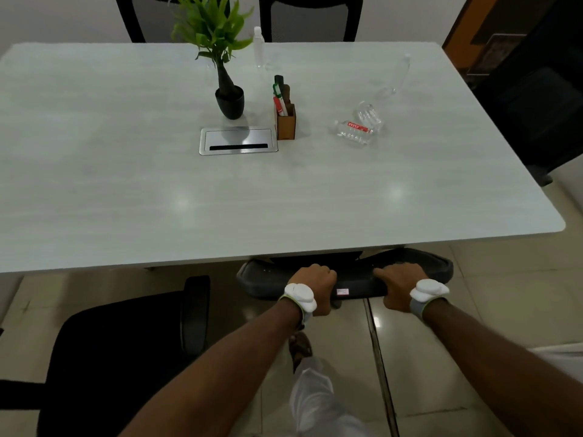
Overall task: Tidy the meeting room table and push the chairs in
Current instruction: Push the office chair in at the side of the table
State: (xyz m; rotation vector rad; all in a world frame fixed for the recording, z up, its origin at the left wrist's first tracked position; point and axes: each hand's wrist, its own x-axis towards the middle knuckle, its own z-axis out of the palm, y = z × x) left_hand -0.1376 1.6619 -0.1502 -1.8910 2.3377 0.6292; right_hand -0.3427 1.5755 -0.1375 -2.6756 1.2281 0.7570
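Note:
A black chair's backrest top (356,279) sits at the near edge of the white meeting table (284,200), its seat hidden under the tabletop. My left hand (315,283) and my right hand (400,283) both grip that top edge, a shoulder's width apart. On the table's right part lie a clear plastic bottle with a red label (353,130) on its side, a tipped glass (370,115) touching it, and another clear bottle (394,77) lying farther back. A capped bottle (258,47) stands upright at the far middle.
A potted plant (225,74), a wooden pen holder (285,118) and a steel cable hatch (238,141) occupy the table's middle. Another black chair (126,342) stands out from the table at my lower left. Two chairs stand at the far side, one at the right end (536,121).

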